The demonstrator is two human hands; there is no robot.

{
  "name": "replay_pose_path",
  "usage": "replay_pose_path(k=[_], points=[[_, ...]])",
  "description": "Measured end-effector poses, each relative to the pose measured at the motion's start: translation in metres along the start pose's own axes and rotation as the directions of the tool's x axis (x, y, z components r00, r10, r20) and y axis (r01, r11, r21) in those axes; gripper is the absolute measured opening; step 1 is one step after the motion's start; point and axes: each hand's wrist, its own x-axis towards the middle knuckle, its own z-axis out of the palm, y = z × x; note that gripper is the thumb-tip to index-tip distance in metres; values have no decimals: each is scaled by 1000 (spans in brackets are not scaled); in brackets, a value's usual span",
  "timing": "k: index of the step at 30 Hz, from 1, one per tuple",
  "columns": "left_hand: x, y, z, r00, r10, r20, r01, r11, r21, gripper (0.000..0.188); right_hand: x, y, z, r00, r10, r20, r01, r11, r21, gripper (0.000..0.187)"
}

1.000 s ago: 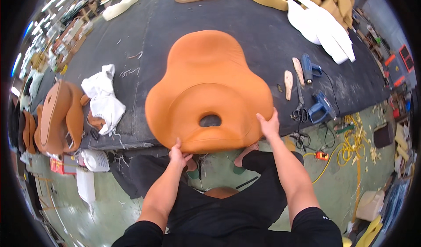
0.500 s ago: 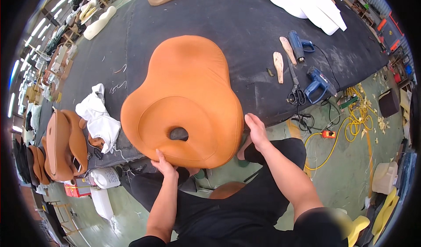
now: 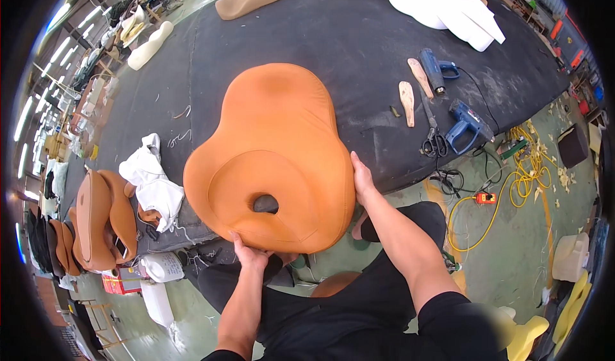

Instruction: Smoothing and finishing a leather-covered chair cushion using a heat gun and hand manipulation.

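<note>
A chair seat (image 3: 282,127), covered in smooth orange leather or leatherlike material, lies over the near edge of the table, with its round seat area toward me. An oval hole opens in that area, and a seam rings it. My left hand (image 3: 250,256) grips the near edge, thumb on top and most fingers hidden underneath. At the right side, my right hand (image 3: 362,181) is closed against the edge; some of its fingers are out of sight behind the rim. Slight wrinkles show in the cover along the upper right side.
Two blue heat guns (image 3: 466,127), black scissors (image 3: 434,142) and two pale wooden tools (image 3: 407,103) lie right on the black-covered table (image 3: 359,41). White cloth (image 3: 154,180) and brown seat pieces (image 3: 96,220) are at left. A yellow cord (image 3: 506,197) coils on the floor.
In the picture, the seat and surroundings sit slightly lower and further right, as the view shifted. My right hand has slid up along the seat's right edge. The left keeps its grip.
</note>
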Motion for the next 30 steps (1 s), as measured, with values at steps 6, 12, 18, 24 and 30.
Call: replay_pose_path(k=[6,12,18,24,30], points=[[-129,99,18,979,199,48,-200,980,1,77,-128,-72,57,949,-269,166,312,716,-624,57],[-121,91,25,884,466,-42,-468,879,-92,58,-107,-12,107,892,330,309,-441,787,432,68],[-117,152,-40,839,543,-21,-521,816,249,41,-178,15,165,906,382,183,-423,837,346,57],[-200,181,-68,913,402,-65,-373,890,263,45,-276,-30,164,846,457,276,-498,861,100,56],[-207,183,-73,844,520,-129,-422,793,439,55,-252,-31,111,700,550,456,-515,831,-210,55]])
